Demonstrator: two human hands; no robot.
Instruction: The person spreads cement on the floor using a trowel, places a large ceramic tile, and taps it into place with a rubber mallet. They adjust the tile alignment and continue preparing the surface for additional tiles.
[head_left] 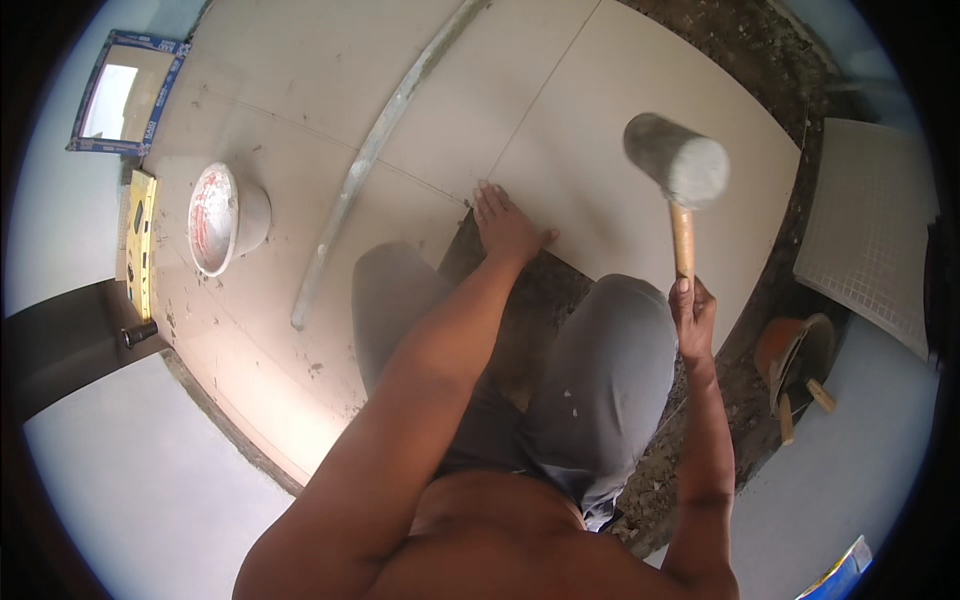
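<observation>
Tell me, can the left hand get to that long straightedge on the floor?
Probably yes. The left hand holds nothing, and the straightedge lies off to its left. Nothing tall stands on the floor tiles between them, so the way looks free.

Your left hand [508, 228] lies flat at the near left corner of the large beige tile [650, 235], fingertips close to a tile joint [545, 88]. Your right hand [695, 318] grips the wooden handle [682, 240] of the mallet [678, 160], head up, above the same tile. A long grey bar [362, 172] lies across the tiled floor [250, 320] to your left. Near the floor's left edge stands a white bucket [254, 215]; a yellow spirit level [142, 245] is positioned along that edge
</observation>
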